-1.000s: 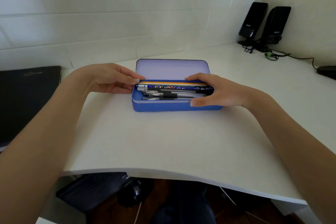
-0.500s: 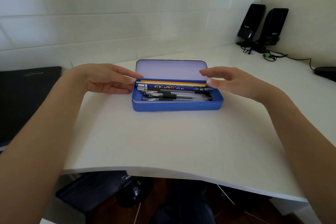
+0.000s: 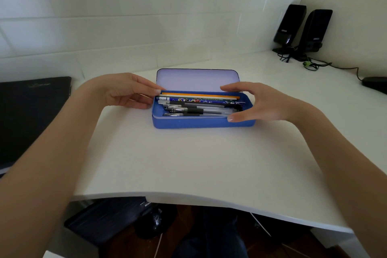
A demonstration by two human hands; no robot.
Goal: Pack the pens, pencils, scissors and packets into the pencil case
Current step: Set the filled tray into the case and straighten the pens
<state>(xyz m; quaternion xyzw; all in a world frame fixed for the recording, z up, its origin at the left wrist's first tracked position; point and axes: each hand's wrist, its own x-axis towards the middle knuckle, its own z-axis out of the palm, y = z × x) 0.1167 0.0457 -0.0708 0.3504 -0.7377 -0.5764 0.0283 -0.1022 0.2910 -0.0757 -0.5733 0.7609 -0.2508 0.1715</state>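
Blue pencil case (image 3: 201,122) (lid up) sits between left hand (image 3: 123,92) and right hand (image 3: 261,102).

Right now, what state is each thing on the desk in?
pencil case: open, lid tilted back
pens: lying inside the case
orange pencil: inside, along the back wall
left hand: fingertips at the case's left end
right hand: open, over the right end

Two bare forearms, no sleeves, no rings or watch on left hand (image 3: 125,92) or right hand (image 3: 257,102).
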